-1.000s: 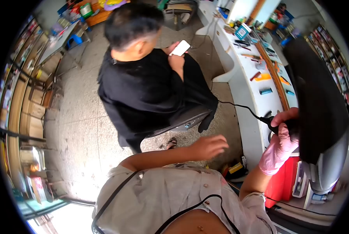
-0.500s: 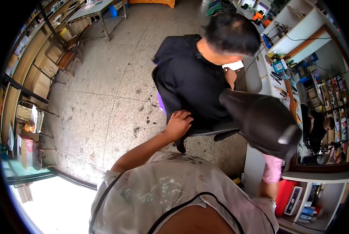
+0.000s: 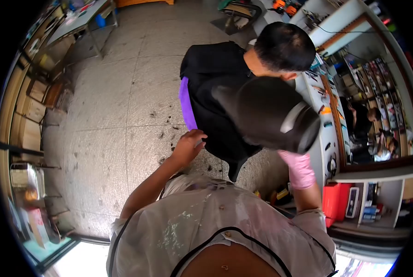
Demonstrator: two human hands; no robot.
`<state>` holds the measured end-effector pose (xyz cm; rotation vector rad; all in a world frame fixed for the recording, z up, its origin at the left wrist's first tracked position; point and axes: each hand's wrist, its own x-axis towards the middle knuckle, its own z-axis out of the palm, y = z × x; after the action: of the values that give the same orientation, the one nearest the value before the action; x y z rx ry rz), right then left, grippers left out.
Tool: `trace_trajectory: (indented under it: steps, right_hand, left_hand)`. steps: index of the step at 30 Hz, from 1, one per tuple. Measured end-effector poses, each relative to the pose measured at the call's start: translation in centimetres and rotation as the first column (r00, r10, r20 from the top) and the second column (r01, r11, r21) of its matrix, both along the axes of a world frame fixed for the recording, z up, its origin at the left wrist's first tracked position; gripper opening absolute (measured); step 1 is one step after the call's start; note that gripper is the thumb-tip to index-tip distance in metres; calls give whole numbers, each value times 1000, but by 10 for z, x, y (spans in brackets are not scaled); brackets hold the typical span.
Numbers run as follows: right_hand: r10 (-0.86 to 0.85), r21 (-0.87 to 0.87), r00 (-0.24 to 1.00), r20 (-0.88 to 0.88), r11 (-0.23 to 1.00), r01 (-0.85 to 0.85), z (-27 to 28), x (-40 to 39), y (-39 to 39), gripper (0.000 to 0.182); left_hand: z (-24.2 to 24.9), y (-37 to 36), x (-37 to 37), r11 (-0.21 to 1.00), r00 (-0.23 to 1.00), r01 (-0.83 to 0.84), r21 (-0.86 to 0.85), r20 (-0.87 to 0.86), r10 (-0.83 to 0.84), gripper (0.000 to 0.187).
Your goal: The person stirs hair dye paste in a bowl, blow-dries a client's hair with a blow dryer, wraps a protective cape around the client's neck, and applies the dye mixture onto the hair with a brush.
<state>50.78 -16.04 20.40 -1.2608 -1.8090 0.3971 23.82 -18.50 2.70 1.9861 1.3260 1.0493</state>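
A black hair dryer (image 3: 271, 111) with a silver band fills the space over the seated person's back, its nozzle toward the upper left. My right hand (image 3: 299, 166), in a pink glove, is closed under it; the handle and my fingers are mostly hidden behind its body. My left hand (image 3: 189, 145) is bare and holds nothing, its fingers loosely bent and apart, right at the lower left edge of the black cape (image 3: 206, 64). That cape covers the person, whose dark-haired head (image 3: 285, 46) leans forward. A purple strip (image 3: 186, 104) shows along the cape's left side.
On the right, a counter (image 3: 315, 117) carries tools below a framed mirror (image 3: 377, 101). A red box (image 3: 335, 201) stands on the shelf beneath. Hair clippings (image 3: 162, 135) dot the tiled floor. Chairs and shelving line the left; a table (image 3: 75, 23) stands far left.
The hair dryer has swung left over the person's back. My left hand has shifted left and slightly down. The view has turned, and the person's head sits further right and lower.
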Motion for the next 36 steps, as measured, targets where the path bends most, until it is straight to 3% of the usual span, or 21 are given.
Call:
trace_trajectory:
  steps: [3, 6, 8, 10, 12, 15, 17, 19, 22, 23, 25, 26, 28, 29, 30, 31, 32, 33, 34, 35, 36]
  right_hand:
    - [100, 10, 992, -78, 995, -100, 84, -6, 1, 50]
    - [-85, -70, 992, 98, 993, 92, 161, -11, 7, 37]
    - [-188, 44, 869, 458, 981, 189, 187, -6, 15, 38]
    - [-206, 74, 801, 562, 977, 200, 200, 5, 24, 42]
    - [-200, 78, 549, 812, 968, 237, 205, 12, 28, 41]
    - [-313, 282, 484, 817, 949, 137, 183, 36, 29, 39]
    - [-198, -43, 753, 628, 957, 287, 178, 34, 22, 37]
    - [-103, -152, 950, 296, 976, 153, 163, 36, 20, 34]
    - [-354, 422, 773, 526, 898, 124, 161, 23, 23, 30]
    - [-295, 343, 849, 438, 928, 145, 158, 19, 26, 30]
    - [-94, -37, 985, 144, 994, 101, 163, 9, 24, 29]
    - [-87, -195, 989, 122, 975, 110, 174, 0, 21, 30]
    - [-136, -46, 962, 237, 987, 151, 171, -13, 34, 31]
    - [-207, 59, 933, 294, 978, 199, 168, -21, 43, 31]
    - [-283, 280, 795, 536, 948, 149, 170, -22, 52, 34]
    - [-260, 299, 840, 477, 946, 123, 171, -32, 64, 31]
    - [-194, 52, 916, 351, 981, 188, 173, -40, 69, 31]
    - [-163, -200, 966, 200, 959, 203, 176, -48, 75, 31]
    - [-182, -264, 964, 194, 937, 230, 179, -63, 84, 31]
    - [-187, -180, 909, 373, 946, 269, 175, -62, 97, 31]
    - [-240, 64, 818, 522, 968, 243, 171, -68, 113, 31]
  left_hand:
    - [10, 14, -2, 998, 998, 47, -51, 51, -45, 23]
    - [23, 34, 11, 996, 994, 83, -15, 67, -82, 21]
    - [39, 46, 22, 995, 993, 99, 11, 69, -100, 19]
    - [51, 56, 33, 994, 993, 100, 53, 55, -103, 19]
    - [63, 64, 41, 989, 995, 86, 117, 36, -91, 19]
    - [77, 80, 54, 968, 995, 99, 228, -43, -92, 20]
    - [81, 94, 66, 951, 995, 98, 294, -54, -86, 21]
    - [87, 108, 79, 887, 992, 111, 449, -100, -74, 22]
    - [95, 140, 89, 851, 990, 127, 509, -116, -78, 27]
    - [95, 154, 87, 816, 993, 100, 569, -104, -49, 29]
    - [91, 185, 77, 824, 996, 71, 562, -83, -29, 34]
    - [86, 197, 69, 874, 999, 17, 485, -39, 3, 35]
    - [59, 238, 45, 918, 996, 16, 395, -87, 20, 39]
    - [52, 252, 29, 920, 977, -97, 380, -141, 162, 38]
    - [36, 278, 9, 944, 953, -231, 236, -140, 269, 37]
    - [35, 297, -5, 929, 916, -360, 88, -158, 370, 36]
    - [31, 311, -8, 934, 922, -346, 90, -154, 356, 36]
    - [43, 318, -9, 937, 962, -257, 238, -25, 271, 35]
    - [57, 321, -9, 905, 983, -182, 384, 90, 160, 34]
    - [78, 315, 5, 903, 987, -27, 428, 154, -43, 31]
    - [89, 313, 19, 885, 987, 102, 455, 65, -147, 32]
